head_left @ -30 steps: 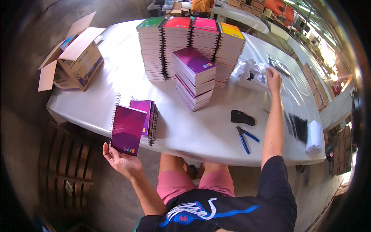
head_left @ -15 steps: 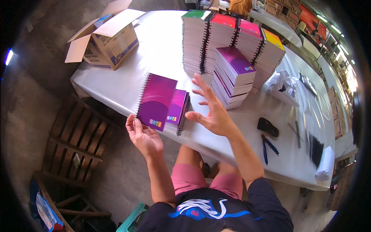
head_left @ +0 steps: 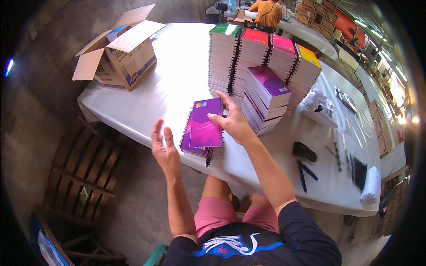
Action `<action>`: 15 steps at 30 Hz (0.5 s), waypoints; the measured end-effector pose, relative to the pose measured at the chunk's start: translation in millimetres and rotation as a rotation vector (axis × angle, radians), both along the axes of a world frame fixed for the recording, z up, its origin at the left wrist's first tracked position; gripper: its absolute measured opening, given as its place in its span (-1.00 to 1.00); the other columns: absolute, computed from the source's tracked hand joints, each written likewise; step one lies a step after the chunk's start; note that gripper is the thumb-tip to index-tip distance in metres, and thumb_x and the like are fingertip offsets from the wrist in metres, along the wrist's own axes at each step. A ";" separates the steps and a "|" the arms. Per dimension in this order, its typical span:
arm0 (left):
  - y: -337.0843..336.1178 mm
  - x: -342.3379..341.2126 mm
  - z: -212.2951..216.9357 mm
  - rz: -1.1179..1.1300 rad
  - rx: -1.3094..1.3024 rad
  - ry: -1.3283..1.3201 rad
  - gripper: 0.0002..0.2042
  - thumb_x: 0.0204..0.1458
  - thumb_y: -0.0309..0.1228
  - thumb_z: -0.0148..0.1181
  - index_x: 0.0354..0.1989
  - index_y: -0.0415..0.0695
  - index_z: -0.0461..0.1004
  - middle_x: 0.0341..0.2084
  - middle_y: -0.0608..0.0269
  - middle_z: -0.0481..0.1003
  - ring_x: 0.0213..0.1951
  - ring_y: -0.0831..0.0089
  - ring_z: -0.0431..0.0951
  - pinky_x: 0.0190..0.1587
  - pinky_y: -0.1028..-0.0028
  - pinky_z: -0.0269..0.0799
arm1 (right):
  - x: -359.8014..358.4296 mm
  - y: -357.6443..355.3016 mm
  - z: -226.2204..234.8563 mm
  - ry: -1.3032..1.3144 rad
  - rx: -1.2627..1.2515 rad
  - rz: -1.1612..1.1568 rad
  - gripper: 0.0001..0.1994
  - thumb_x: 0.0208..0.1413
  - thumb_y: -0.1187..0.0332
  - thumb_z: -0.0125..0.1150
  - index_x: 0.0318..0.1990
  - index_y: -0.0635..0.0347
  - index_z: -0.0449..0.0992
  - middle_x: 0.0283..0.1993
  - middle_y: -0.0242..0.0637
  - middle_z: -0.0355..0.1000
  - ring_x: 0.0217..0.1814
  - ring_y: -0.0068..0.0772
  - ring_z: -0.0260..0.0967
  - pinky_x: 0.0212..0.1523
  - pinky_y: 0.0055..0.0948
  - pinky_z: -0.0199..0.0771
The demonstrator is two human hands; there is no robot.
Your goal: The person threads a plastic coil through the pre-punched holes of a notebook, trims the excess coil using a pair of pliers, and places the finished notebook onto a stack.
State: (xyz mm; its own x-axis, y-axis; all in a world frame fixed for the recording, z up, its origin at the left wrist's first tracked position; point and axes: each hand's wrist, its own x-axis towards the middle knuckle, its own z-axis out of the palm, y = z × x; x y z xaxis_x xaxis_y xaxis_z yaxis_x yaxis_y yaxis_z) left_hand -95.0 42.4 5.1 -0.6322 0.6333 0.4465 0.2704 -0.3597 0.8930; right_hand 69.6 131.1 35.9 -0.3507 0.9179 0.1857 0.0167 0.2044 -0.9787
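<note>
Notebooks around the hands on the table

The small notebook pile lies just left of the right hand, right of the left hand; the tall stacks stand behind, the pliers right.

Tabletop bare left of tall notebook stacks; low purple stack blocks their near side; pliers lie nearer still, rightward.

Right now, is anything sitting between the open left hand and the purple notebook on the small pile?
Nothing visible. The left hand is open, off the table's near edge, apart from the purple notebook, with only empty space between. The right hand already rests on the notebook's far side, not in that path.
</note>
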 end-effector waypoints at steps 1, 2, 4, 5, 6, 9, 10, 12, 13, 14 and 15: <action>2.0 0.7 -14.5 -0.023 -0.049 -0.086 -0.61 0.25 -0.28 -0.07 0.12 -0.31 0.30 0.05 -0.02 0.37 0.14 0.33 0.32 0.20 0.41 0.17 | -4.3 7.1 -15.7 -0.080 0.075 -0.056 -0.33 -0.05 0.48 0.31 0.25 0.27 0.15 -0.11 -0.13 0.39 -0.09 -0.37 0.40 -0.14 -0.42 0.48; 3.7 2.1 -29.7 -0.047 -0.104 -0.175 -0.60 0.27 -0.26 -0.10 0.13 -0.32 0.29 0.07 -0.03 0.36 0.15 0.31 0.31 0.20 0.41 0.17 | -8.7 12.2 -30.5 -0.162 0.145 -0.113 -0.33 -0.06 0.47 0.32 0.24 0.30 0.16 -0.09 -0.11 0.40 -0.09 -0.35 0.39 -0.13 -0.40 0.48; 5.9 9.4 -50.3 -0.026 -0.139 -0.177 -0.58 0.27 -0.25 -0.13 0.12 -0.36 0.30 0.03 -0.01 0.40 0.08 0.31 0.37 0.15 0.41 0.22 | -17.7 10.3 -39.3 -0.217 0.062 -0.167 -0.29 -0.16 0.35 0.42 0.18 0.30 0.22 -0.05 -0.03 0.41 -0.06 -0.19 0.42 -0.06 -0.34 0.46; 7.3 13.6 -56.3 -0.071 -0.115 -0.269 -0.62 0.27 -0.28 -0.14 0.09 -0.35 0.33 -0.01 0.01 0.41 0.04 0.34 0.39 0.12 0.43 0.25 | -19.8 7.9 -38.0 -0.254 0.049 -0.186 -0.29 -0.18 0.32 0.44 0.16 0.31 0.24 -0.06 -0.02 0.42 -0.06 -0.14 0.43 -0.05 -0.33 0.46; 9.5 17.2 -60.0 -0.078 -0.119 -0.264 -0.63 0.27 -0.29 -0.13 0.07 -0.35 0.35 -0.02 0.02 0.42 0.02 0.35 0.40 0.10 0.43 0.26 | -20.1 6.5 -35.7 -0.290 0.039 -0.210 -0.28 -0.21 0.28 0.46 0.14 0.32 0.25 -0.06 -0.01 0.42 -0.06 -0.10 0.43 -0.05 -0.32 0.46; 12.7 27.9 -63.2 -0.019 -0.103 -0.226 -0.68 0.26 -0.33 -0.13 -0.03 -0.34 0.41 -0.14 0.08 0.48 -0.12 0.39 0.45 -0.01 0.44 0.34 | -20.9 5.9 -35.7 -0.620 0.127 -0.185 -0.36 -0.18 0.12 0.39 0.06 0.24 0.35 0.09 0.03 0.31 0.14 -0.03 0.28 0.10 -0.29 0.33; 13.0 27.3 -64.1 -0.015 -0.088 -0.266 -0.68 0.26 -0.33 -0.12 -0.04 -0.34 0.42 -0.16 0.08 0.48 -0.14 0.39 0.46 -0.03 0.44 0.36 | -22.2 2.9 -30.1 -0.760 0.135 -0.161 -0.40 -0.16 0.12 0.36 0.05 0.22 0.36 0.12 0.04 0.28 0.19 -0.04 0.24 0.14 -0.29 0.30; 14.2 28.8 -65.3 -0.017 -0.055 -0.349 -0.69 0.26 -0.34 -0.11 -0.05 -0.34 0.43 -0.19 0.08 0.50 -0.17 0.39 0.48 -0.07 0.44 0.38 | -21.4 5.1 -38.7 -0.715 0.182 -0.228 -0.39 -0.12 -0.07 0.31 0.01 0.15 0.41 0.17 0.00 0.20 0.26 -0.04 0.12 0.14 -0.31 0.24; 17.8 35.9 -63.9 0.001 -0.026 -0.295 -0.65 0.27 -0.30 -0.15 -0.06 -0.37 0.44 -0.22 0.07 0.51 -0.20 0.39 0.50 -0.11 0.45 0.41 | -18.0 17.1 -63.4 -0.587 0.249 -0.308 -0.40 -0.10 -0.09 0.29 0.01 0.14 0.42 0.15 0.00 0.22 0.25 -0.05 0.14 0.13 -0.32 0.25; 19.8 38.7 -65.1 0.017 0.016 -0.316 -0.62 0.28 -0.27 -0.18 -0.07 -0.39 0.43 -0.23 0.05 0.51 -0.20 0.37 0.50 -0.12 0.45 0.42 | -18.9 26.0 -78.5 -0.453 0.316 -0.371 -0.40 -0.08 -0.11 0.27 0.00 0.14 0.43 0.14 0.00 0.24 0.24 -0.06 0.16 0.12 -0.33 0.26; 21.9 39.5 -67.7 0.035 0.060 -0.336 -0.58 0.29 -0.24 -0.20 -0.07 -0.41 0.43 -0.23 0.03 0.51 -0.20 0.36 0.51 -0.12 0.45 0.42 | -21.5 30.0 -80.3 -0.139 0.245 -0.289 -0.51 0.14 -0.08 0.07 -0.07 0.21 0.48 -0.03 -0.05 0.38 0.08 -0.32 0.32 0.07 -0.45 0.28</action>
